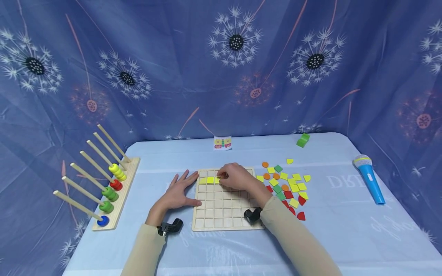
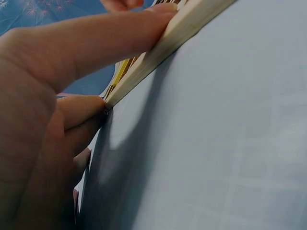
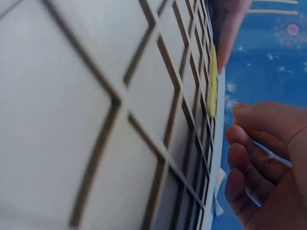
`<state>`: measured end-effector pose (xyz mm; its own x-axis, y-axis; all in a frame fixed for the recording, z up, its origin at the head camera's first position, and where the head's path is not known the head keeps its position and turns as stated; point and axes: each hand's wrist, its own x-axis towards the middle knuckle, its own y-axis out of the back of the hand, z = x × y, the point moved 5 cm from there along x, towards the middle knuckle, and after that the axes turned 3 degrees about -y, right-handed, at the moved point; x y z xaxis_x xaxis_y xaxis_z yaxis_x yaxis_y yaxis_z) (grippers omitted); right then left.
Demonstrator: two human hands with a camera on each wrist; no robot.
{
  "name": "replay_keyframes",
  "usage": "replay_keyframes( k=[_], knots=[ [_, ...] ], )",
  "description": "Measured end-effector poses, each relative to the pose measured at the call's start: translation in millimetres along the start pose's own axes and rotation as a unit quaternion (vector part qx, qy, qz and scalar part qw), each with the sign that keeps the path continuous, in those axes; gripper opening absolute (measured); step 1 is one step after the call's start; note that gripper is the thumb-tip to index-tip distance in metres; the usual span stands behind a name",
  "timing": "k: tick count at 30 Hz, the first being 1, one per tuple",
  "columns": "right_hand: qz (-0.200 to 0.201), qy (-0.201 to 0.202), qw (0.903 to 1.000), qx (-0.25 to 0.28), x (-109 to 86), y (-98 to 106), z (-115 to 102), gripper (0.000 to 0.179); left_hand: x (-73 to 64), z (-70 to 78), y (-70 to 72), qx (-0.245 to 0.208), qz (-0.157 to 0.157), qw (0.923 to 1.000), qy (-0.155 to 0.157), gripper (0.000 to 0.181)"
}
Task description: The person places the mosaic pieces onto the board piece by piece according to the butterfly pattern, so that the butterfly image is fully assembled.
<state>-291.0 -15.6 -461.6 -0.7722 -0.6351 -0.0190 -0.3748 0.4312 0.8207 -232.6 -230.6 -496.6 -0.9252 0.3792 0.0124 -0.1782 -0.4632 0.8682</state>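
Note:
A wooden grid board (image 1: 209,214) lies on the table with a short row of yellow squares (image 1: 210,180) in its second row of cells. At the board's left edge rests my left hand (image 1: 177,195), fingers spread, its thumb at the rim; the left wrist view shows the thumb (image 2: 110,43) pressing the wooden side. My right hand (image 1: 238,178) is over the upper board, fingertips right at the rightmost yellow square. In the right wrist view its fingers (image 3: 242,155) are curled, and nothing shows between them.
Loose red, green, orange and yellow pieces (image 1: 294,188) are scattered right of the board. A butterfly picture card (image 1: 222,143) stands behind it. A bead rack (image 1: 129,174) with pegs is at left; a blue toy microphone (image 1: 371,182) and a green block (image 1: 303,140) are at right.

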Motion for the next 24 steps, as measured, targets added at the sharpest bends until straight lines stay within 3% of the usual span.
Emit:
replay_keyframes(
  k=[8,18,24],
  knots=[
    [0.020,-0.006,0.9996,0.021,-17.9,22.0,18.9,0.024,0.3,-0.4,-0.6,0.001,-0.003,1.0000,0.006,0.112],
    [0.071,-0.032,0.9956,0.052,-44.7,54.4,59.4,0.023,0.3,2.1,1.9,-0.001,0.003,1.0000,-0.003,0.113],
    [0.123,-0.127,0.9823,0.062,-49.9,63.6,97.8,0.031,0.3,0.2,-0.4,-0.001,0.001,1.0000,0.001,0.113]
  ],
)
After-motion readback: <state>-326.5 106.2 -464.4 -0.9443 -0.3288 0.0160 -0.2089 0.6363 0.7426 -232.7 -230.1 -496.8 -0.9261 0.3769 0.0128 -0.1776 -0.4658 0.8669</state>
